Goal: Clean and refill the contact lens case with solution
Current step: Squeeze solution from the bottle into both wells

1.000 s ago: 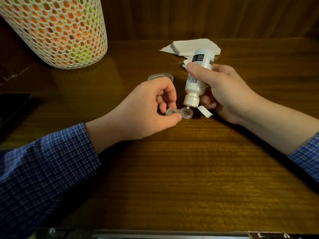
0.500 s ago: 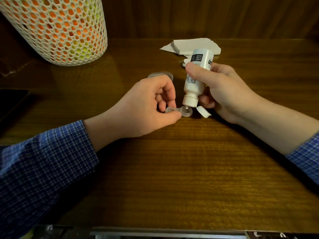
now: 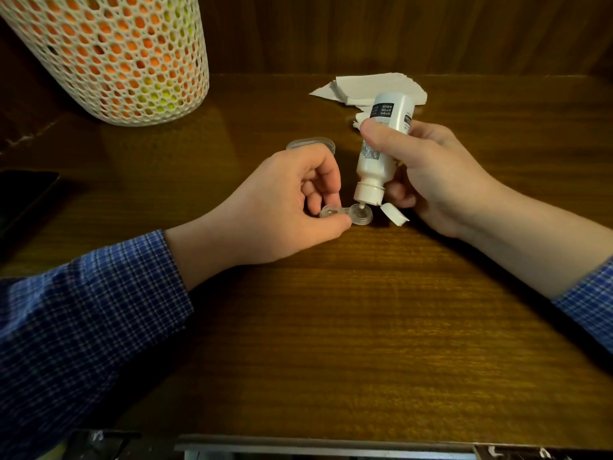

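A clear contact lens case (image 3: 360,216) with two open wells lies on the wooden table (image 3: 331,327). My left hand (image 3: 285,204) pinches its left well between thumb and fingers. My right hand (image 3: 431,171) grips a white solution bottle (image 3: 381,144), tipped nozzle down. The nozzle tip sits just over the case's right well. The bottle's flip cap (image 3: 394,214) hangs open beside the case. A clear lid (image 3: 310,143) rests on the table behind my left hand, partly hidden by it.
A white mesh basket (image 3: 112,54) holding orange and yellow balls stands at the back left. Folded white tissues (image 3: 368,88) lie at the back behind the bottle. A dark flat object (image 3: 23,194) sits at the left edge. A wooden wall closes the back.
The hands, case and bottle have stayed in nearly the same pose; the nozzle remains over the right well. The view has shifted slightly.
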`<state>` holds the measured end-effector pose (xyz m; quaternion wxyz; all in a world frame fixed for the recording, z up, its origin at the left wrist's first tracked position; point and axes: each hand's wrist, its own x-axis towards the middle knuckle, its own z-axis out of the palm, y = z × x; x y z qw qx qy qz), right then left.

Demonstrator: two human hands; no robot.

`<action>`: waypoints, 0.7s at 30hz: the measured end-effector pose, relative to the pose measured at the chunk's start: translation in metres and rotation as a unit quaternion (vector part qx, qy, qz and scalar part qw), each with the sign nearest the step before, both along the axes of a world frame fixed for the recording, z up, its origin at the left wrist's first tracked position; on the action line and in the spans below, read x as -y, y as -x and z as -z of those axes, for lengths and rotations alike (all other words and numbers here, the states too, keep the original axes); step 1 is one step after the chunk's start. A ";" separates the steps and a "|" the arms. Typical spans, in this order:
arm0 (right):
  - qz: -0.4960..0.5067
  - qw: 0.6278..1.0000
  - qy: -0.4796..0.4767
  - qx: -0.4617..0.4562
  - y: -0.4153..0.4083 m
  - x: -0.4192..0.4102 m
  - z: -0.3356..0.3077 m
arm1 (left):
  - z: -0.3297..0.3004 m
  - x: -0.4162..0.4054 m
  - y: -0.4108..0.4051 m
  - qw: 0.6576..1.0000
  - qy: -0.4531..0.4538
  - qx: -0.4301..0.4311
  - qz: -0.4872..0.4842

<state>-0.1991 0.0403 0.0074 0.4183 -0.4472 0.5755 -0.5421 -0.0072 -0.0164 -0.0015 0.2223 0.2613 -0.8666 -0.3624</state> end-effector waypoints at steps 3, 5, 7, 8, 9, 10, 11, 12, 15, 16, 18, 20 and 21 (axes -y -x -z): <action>0.001 1.000 -0.002 -0.001 0.001 0.000 0.000 | 0.000 0.000 0.000 1.000 0.001 -0.002 0.000; 0.002 1.000 -0.003 0.003 0.001 0.000 -0.001 | 0.000 0.000 0.000 1.000 -0.001 -0.005 0.001; 0.001 1.000 -0.004 0.022 0.002 0.000 -0.001 | 0.001 0.000 0.000 1.000 -0.004 -0.004 0.001; 0.000 0.999 -0.007 0.035 0.002 0.000 -0.001 | 0.000 0.000 0.000 1.000 -0.005 -0.003 0.001; -0.002 0.999 -0.009 0.046 0.003 0.001 -0.002 | 0.000 0.001 0.000 1.000 -0.005 -0.003 0.001; -0.003 0.998 -0.010 0.054 0.003 0.001 -0.002 | 0.000 0.000 0.000 1.000 -0.005 -0.002 0.001; -0.003 0.998 -0.010 0.058 0.003 0.001 -0.002 | 0.000 0.000 0.000 1.000 -0.002 0.000 0.002; -0.003 0.998 -0.009 0.057 0.003 0.001 -0.002 | 0.000 0.000 0.000 1.000 0.001 0.001 0.002; -0.003 0.999 -0.002 0.047 0.002 0.001 -0.001 | 0.001 0.000 0.000 1.000 0.003 0.003 0.003; -0.004 0.999 0.002 0.043 0.001 0.000 -0.001 | 0.001 0.000 0.000 1.000 0.003 0.002 0.003; -0.002 0.999 0.006 0.037 0.000 0.000 -0.001 | 0.001 0.000 0.000 1.000 0.006 0.003 0.002; 0.002 1.000 0.007 0.029 -0.001 0.000 -0.001 | 0.001 0.000 0.000 1.000 0.007 0.004 0.001; 0.003 1.000 0.007 0.026 -0.001 0.000 -0.001 | 0.001 0.000 0.000 1.000 0.009 0.004 0.001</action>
